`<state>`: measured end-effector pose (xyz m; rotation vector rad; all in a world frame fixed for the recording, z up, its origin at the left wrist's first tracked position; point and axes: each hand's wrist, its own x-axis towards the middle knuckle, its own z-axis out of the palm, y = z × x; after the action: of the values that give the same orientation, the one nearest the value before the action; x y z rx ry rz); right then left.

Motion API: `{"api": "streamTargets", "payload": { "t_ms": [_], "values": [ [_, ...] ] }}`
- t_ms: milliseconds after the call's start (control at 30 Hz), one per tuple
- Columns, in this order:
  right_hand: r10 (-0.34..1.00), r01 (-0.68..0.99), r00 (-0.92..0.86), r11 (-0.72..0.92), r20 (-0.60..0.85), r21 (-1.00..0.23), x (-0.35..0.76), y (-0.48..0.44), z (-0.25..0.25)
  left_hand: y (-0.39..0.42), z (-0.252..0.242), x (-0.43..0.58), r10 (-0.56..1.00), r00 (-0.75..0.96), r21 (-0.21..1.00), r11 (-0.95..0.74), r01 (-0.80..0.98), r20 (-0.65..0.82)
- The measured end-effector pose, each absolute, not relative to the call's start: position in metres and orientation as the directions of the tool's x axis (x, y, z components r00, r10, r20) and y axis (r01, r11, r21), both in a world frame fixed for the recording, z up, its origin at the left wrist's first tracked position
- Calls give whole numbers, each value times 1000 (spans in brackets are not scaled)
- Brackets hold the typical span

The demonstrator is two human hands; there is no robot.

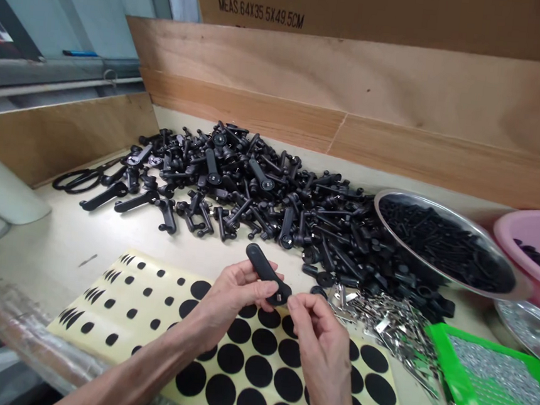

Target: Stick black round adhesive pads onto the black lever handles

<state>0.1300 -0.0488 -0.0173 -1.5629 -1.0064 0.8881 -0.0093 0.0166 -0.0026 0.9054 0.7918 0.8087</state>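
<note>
Left hand (242, 286) grips black handle (259, 263) above sticker sheet (120, 323); right hand (319, 334) at handle's end, cannot tell grip.

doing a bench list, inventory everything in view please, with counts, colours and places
Lever part: one, black, centre
Loose parts: many, black, mid-table
Scissors: one, black handles, left of loose parts
Sheet: one, pale yellow, foreground
Stickers: many, black, on sheet
Metal pieces: many, silver, right of centre
Basin: one, silver, right, holding black parts
Tub: one, pink, right edge, with black parts
Dish: one, silver, below tub
Tray: one, green, lower right, holding silvery bits
Cylinders: two, white, left edge
Boards: several, brown, behind and left
Carton: one, brown, top
Stick: one, blue, upper left
Pipe: one, white, upper left
Table: one, off-white, beneath
Left hand: one, bare, holding lever part
Right hand: one, bare, at lever part's lower end
</note>
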Motion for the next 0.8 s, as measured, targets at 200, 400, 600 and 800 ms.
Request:
{"api": "streamTargets", "payload": {
  "t_ms": [200,400,600,800],
  "values": [
    [931,250,361,-43,52,-967,133,-49,-18,16,-4,-9,857,456,907,365,-211,-239],
    [941,316,330,-40,70,-948,135,-49,-18,16,-4,-8,866,447,915,344,-212,-223],
    [885,701,317,24,341,-713,132,-54,-20,14,-3,-5,881,418,924,325,-201,-219],
    [894,807,325,-92,308,-584,152,-47,-27,16,-3,-9,858,463,922,339,-189,-221]
  ]
}}
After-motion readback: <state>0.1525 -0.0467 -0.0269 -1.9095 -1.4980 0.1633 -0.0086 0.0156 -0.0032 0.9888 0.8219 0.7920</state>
